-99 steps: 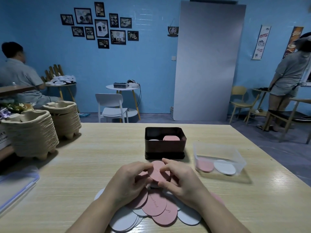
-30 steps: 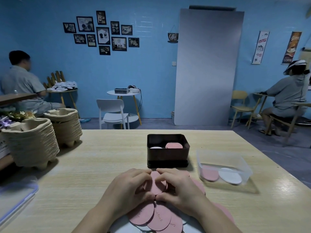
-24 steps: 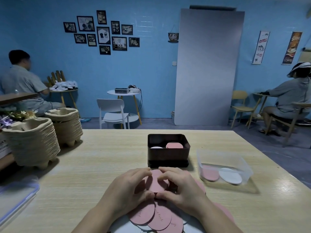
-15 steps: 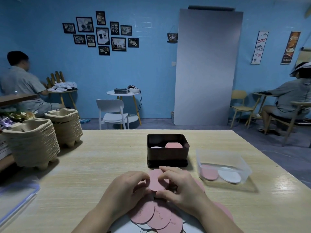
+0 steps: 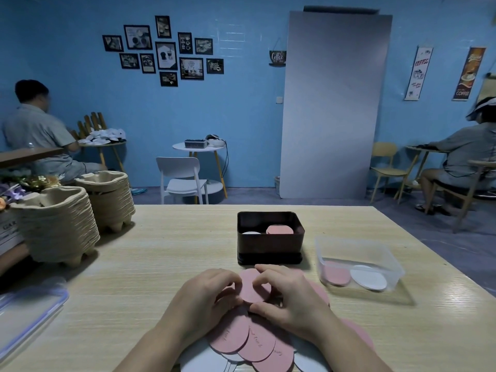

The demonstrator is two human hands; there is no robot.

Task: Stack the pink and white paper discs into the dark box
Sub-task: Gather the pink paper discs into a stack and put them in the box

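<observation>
A dark box [image 5: 270, 247] stands on the table ahead of me, with a pink stack [image 5: 279, 229] and a white stack [image 5: 251, 233] inside. Just in front of it my left hand [image 5: 206, 295] and my right hand [image 5: 290, 292] pinch a small bundle of pink discs [image 5: 252, 288] from both sides, lifted slightly above the table. Under my wrists lies a loose spread of pink discs [image 5: 241, 336] and white discs [image 5: 204, 358], partly hidden by my arms.
A clear plastic tub [image 5: 359, 260] with one pink and one white disc sits right of the box. Two stacks of pulp trays [image 5: 61, 224] stand at the table's left. A clear lid [image 5: 26, 310] lies at the near left. People sit at tables behind.
My hands stay at the pile with the pink bundle between them; fingers shift slightly around it. The person at the right has sat down.
</observation>
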